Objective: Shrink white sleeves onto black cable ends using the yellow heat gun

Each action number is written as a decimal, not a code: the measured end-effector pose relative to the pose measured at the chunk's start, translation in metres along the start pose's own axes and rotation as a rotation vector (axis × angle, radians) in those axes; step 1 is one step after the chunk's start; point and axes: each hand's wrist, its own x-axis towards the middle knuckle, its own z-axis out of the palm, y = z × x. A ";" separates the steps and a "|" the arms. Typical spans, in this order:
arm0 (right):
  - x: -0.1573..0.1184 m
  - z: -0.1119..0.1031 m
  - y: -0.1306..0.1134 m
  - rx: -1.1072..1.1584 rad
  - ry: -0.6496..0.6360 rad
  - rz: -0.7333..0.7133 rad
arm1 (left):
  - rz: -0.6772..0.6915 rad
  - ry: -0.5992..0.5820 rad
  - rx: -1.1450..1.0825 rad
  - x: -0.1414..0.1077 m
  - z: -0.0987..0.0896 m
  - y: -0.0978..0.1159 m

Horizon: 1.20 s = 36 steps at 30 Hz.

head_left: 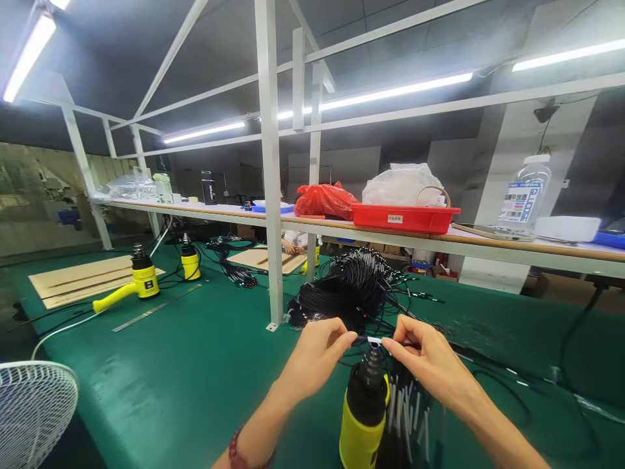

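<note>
Between my two hands a black cable with a short white sleeve (374, 340) is stretched level, just above the nozzle of a yellow and black heat gun (364, 417) that stands upright. My left hand (319, 348) pinches the cable on the left of the sleeve. On the right, thumb and fingers of my right hand (420, 348) grip the cable close to the sleeve's other end. Several grey tube pieces (407, 410) lie beside the heat gun, partly behind my right wrist. A large bundle of black cables (342, 290) lies just beyond my hands.
Two more heat guns, one nearer (145, 277) and one farther (190, 259), stand at the left by a wooden board (88, 280). A white post (271, 195) rises from the green table (195, 378). The shelf above carries a red tray (405, 219) and a bottle (525, 195). A fan (36, 413) is at lower left.
</note>
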 end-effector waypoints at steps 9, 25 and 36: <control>0.000 0.000 0.001 0.002 0.013 -0.011 | 0.010 0.029 0.000 0.002 0.002 0.001; -0.009 -0.017 -0.016 -0.130 -0.084 -0.042 | 0.002 0.003 -0.035 0.005 -0.001 0.003; -0.007 -0.014 -0.014 -0.126 -0.040 -0.046 | 0.033 -0.007 -0.014 0.007 0.003 -0.001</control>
